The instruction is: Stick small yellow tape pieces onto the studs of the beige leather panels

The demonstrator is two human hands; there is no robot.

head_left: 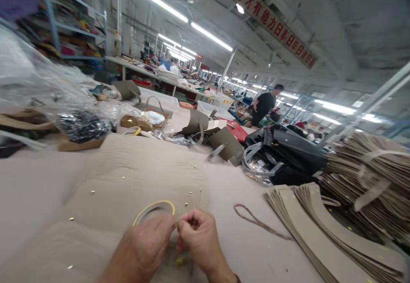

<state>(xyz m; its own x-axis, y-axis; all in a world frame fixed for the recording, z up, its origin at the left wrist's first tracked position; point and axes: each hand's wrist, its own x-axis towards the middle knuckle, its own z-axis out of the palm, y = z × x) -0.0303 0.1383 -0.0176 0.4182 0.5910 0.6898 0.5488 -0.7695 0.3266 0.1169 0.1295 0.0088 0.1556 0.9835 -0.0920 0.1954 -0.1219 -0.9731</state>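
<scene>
Low in the middle of the head view my left hand (144,242) is closed, its fingertips meeting those of my right hand (200,238). What the left fingers grip is hidden behind the hand. My right hand is pinched on something too small to make out. A curved grey strip with a yellow edge (156,205) arches up behind the left hand. Both hands are over a stack of beige padded fabric pieces (144,167), which carry several small shiny metal fittings (92,193).
A brown cord loop (253,219) lies right of my hands. Fanned beige strips (297,223) and a tied bundle (368,180) are farther right. Behind stand black bags (285,150), and a bag of dark small parts (83,127) at left. A person (264,106) stands in the background.
</scene>
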